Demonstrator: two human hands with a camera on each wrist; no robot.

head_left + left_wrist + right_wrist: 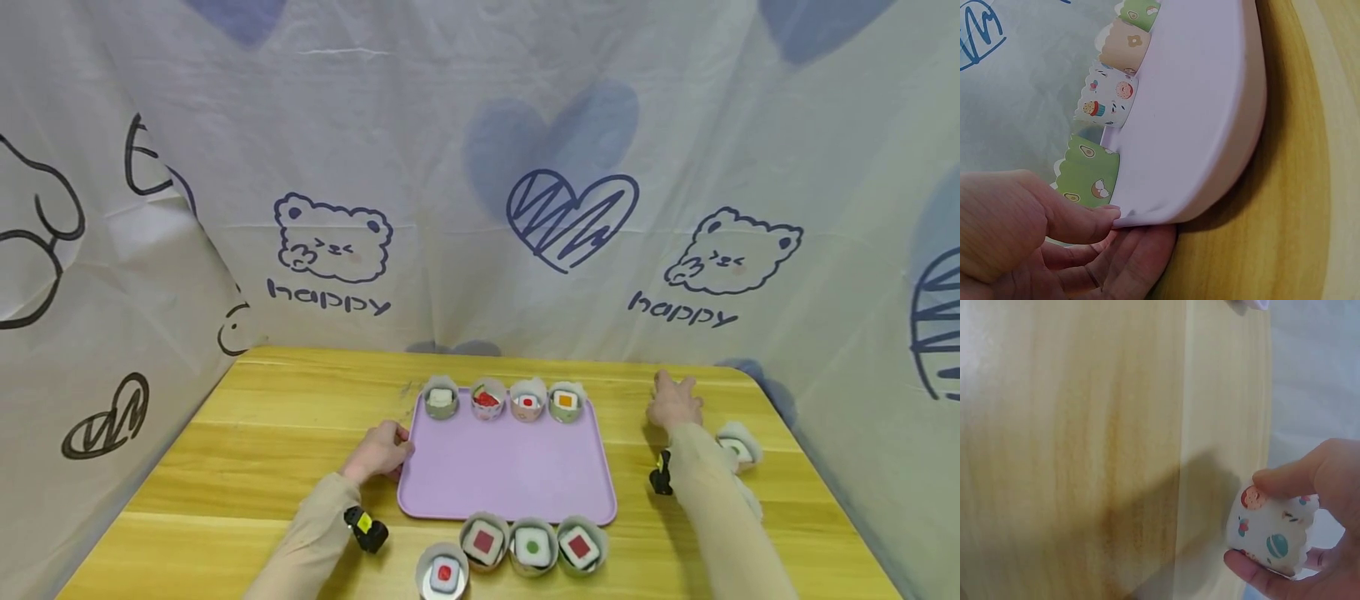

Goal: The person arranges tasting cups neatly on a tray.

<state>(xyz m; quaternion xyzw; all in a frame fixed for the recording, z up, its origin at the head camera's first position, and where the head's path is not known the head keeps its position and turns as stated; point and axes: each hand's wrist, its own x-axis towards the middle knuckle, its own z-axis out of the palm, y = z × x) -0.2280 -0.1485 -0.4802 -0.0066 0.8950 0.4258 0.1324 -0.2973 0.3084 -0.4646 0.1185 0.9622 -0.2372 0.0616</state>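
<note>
Left hand (377, 452) pinches flat purple plastic tray (510, 471) beside it | right hand (674, 405) pinches round white paper cup (1272, 530) | can't quite see inside

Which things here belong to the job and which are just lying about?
Likely job things:
pale purple rectangular tray, gripped by the left hand
white printed paper cup, held in the right hand
other round pastel paper cups

Likely just surroundings:
white printed hanging sheet
yellow wooden table
</note>
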